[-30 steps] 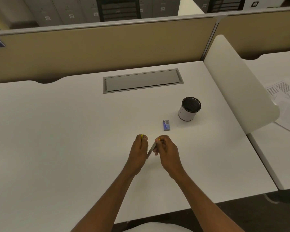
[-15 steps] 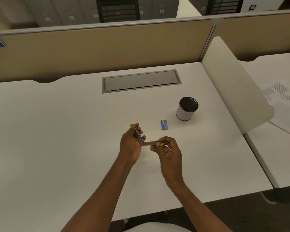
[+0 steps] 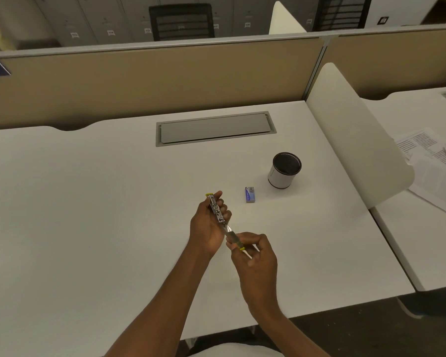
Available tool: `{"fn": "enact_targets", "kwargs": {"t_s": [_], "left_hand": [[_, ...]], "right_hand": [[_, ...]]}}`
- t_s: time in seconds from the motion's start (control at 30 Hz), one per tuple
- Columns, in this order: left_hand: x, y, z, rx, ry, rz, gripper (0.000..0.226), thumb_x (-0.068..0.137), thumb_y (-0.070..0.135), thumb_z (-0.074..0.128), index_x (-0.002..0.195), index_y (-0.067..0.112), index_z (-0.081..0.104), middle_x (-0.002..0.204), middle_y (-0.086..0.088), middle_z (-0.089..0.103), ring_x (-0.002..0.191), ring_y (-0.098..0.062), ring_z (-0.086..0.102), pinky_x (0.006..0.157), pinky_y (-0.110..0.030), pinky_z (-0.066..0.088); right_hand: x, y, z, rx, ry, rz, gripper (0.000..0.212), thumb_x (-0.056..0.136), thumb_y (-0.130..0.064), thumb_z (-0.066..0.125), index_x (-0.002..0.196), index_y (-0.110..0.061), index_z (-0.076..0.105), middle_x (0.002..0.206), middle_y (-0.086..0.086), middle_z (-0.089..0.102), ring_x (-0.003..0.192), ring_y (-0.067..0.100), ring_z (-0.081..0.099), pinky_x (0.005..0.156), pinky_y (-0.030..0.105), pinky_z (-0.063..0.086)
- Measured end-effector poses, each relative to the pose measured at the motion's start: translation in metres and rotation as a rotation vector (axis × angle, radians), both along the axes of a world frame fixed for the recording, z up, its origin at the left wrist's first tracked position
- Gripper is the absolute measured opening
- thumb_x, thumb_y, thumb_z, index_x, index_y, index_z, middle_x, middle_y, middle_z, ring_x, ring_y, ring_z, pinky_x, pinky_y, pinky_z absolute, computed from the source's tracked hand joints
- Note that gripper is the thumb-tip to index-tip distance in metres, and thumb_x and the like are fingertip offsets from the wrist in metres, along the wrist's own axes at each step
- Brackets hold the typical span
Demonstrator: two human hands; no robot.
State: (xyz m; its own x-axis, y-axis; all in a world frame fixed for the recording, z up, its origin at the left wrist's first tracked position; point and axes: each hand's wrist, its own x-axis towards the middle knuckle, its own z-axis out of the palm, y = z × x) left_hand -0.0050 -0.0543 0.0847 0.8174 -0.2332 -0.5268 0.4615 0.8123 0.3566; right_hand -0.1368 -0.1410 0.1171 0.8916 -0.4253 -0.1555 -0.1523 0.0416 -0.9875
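A small metal stapler (image 3: pixel 220 216) with yellow tips is swung open into one nearly straight line above the white desk (image 3: pixel 88 228). My left hand (image 3: pixel 209 225) grips its upper half, fingers curled round it, the yellow end poking out at the top. My right hand (image 3: pixel 255 256) pinches the lower arm near its yellow tip. A small blue box of staples (image 3: pixel 250 194) lies flat on the desk to the right of my hands.
A white cup with a dark inside (image 3: pixel 283 173) stands behind the staple box. A grey cable hatch (image 3: pixel 214 128) is set into the desk's far middle. A white curved divider (image 3: pixel 350 140) borders the right side, with printed papers (image 3: pixel 428 155) beyond it.
The stapler has been unfolded from nearly closed, through a right angle, to almost straight. My right hand drew its arm down and toward me while my left held the other half.
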Motion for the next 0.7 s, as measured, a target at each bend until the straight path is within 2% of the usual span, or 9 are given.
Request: {"fn": "enact_targets", "kwargs": {"t_s": [0.1,0.2,0.33,0.43,0.57,0.63,0.7], "left_hand": [[-0.001,-0.002,0.002,-0.065,0.02,0.011,0.03,0.105,0.015,0.041,0.111,-0.002,0.064,0.074,-0.003,0.049,0.057,-0.011,0.043,0.05,-0.021,0.04],[-0.003,-0.002,0.003,-0.09,0.016,0.006,0.032,0.106,0.014,0.039,0.112,-0.003,0.065,0.073,-0.003,0.05,0.055,-0.01,0.044,0.05,-0.021,0.039],[-0.008,-0.002,0.007,-0.092,-0.028,-0.042,0.032,0.098,0.013,0.046,0.118,-0.004,0.065,0.072,-0.002,0.051,0.053,-0.009,0.045,0.05,-0.021,0.039],[-0.013,0.0,0.009,-0.076,-0.051,-0.091,0.04,0.094,0.014,0.05,0.128,-0.004,0.061,0.071,0.0,0.051,0.055,-0.008,0.044,0.051,-0.02,0.038],[-0.017,0.001,0.014,-0.016,-0.041,-0.141,0.044,0.104,0.016,0.038,0.138,-0.003,0.057,0.069,0.001,0.051,0.054,-0.007,0.046,0.049,-0.019,0.042],[-0.021,0.001,0.017,-0.016,-0.043,-0.171,0.043,0.105,0.018,0.037,0.136,-0.003,0.058,0.071,0.0,0.053,0.055,-0.009,0.053,0.051,-0.022,0.05],[-0.023,0.003,0.016,0.012,-0.052,-0.206,0.043,0.103,0.022,0.044,0.136,0.001,0.063,0.082,-0.003,0.06,0.074,-0.013,0.063,0.069,-0.026,0.058]], "right_hand": [[-0.008,0.001,-0.002,-0.044,-0.008,0.052,0.025,0.084,-0.009,0.079,0.099,-0.024,0.065,0.099,-0.016,0.072,0.099,0.01,0.071,0.083,0.017,0.059],[-0.014,0.001,-0.003,-0.148,-0.021,0.119,0.029,0.083,-0.011,0.08,0.099,-0.03,0.064,0.101,-0.026,0.069,0.099,0.005,0.07,0.082,0.009,0.055],[-0.017,-0.003,-0.007,-0.246,-0.049,0.167,0.025,0.084,-0.016,0.08,0.098,-0.029,0.064,0.098,-0.019,0.069,0.097,0.009,0.068,0.083,0.006,0.051],[-0.009,-0.007,-0.005,-0.367,-0.065,0.157,0.019,0.085,-0.019,0.078,0.095,-0.028,0.064,0.093,-0.02,0.068,0.094,0.007,0.065,0.081,0.006,0.049],[0.02,-0.014,0.002,-0.56,-0.146,0.172,0.014,0.09,-0.022,0.073,0.1,-0.025,0.066,0.097,-0.015,0.064,0.089,0.005,0.063,0.077,0.011,0.049],[0.037,-0.016,0.006,-0.663,-0.168,0.199,0.011,0.092,-0.021,0.069,0.103,-0.023,0.067,0.098,-0.011,0.063,0.09,0.007,0.061,0.076,0.022,0.053],[0.05,-0.017,0.01,-0.747,-0.182,0.222,0.013,0.094,-0.022,0.064,0.107,-0.023,0.068,0.099,-0.009,0.062,0.09,0.01,0.06,0.073,0.029,0.054]]}}
